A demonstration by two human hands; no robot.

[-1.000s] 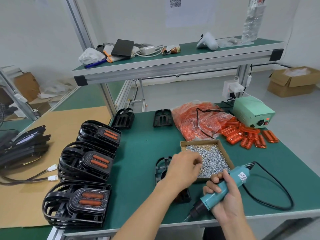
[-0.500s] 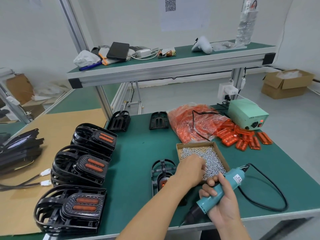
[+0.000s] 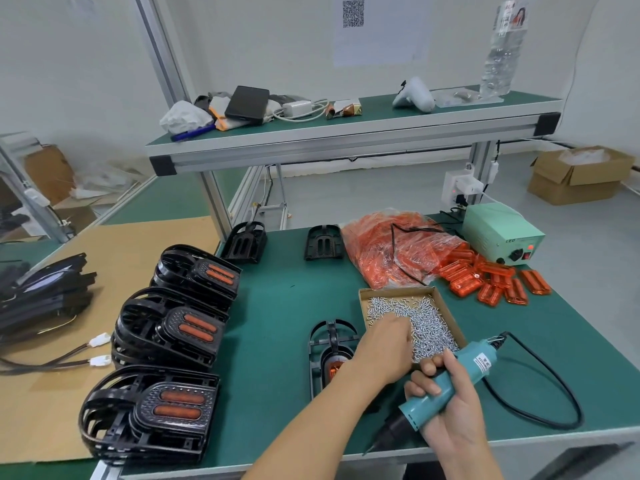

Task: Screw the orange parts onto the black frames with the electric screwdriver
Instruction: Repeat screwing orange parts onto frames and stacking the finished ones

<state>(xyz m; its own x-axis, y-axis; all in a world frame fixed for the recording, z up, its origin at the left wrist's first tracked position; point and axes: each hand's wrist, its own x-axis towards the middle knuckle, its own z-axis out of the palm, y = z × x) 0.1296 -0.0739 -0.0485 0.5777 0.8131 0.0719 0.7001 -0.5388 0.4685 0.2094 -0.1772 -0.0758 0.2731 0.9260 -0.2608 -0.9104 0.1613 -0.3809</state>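
Near the front edge of the green table (image 3: pixel 284 299), the right hand (image 3: pixel 450 410) grips the teal electric screwdriver (image 3: pixel 446 382), bit pointing down and left. The left hand (image 3: pixel 384 348) reaches into the cardboard box of screws (image 3: pixel 429 320), fingers bent downward; whether it pinches a screw cannot be told. Its wrist partly hides the black frame (image 3: pixel 329 344) with an orange part (image 3: pixel 334 368) seated in it. The screwdriver's label is unreadable. Far right, the green power box (image 3: pixel 498 233) shows "CEO"-like lettering, blurred.

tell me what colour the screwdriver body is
Teal, with a black nose; head view shows the electric screwdriver.
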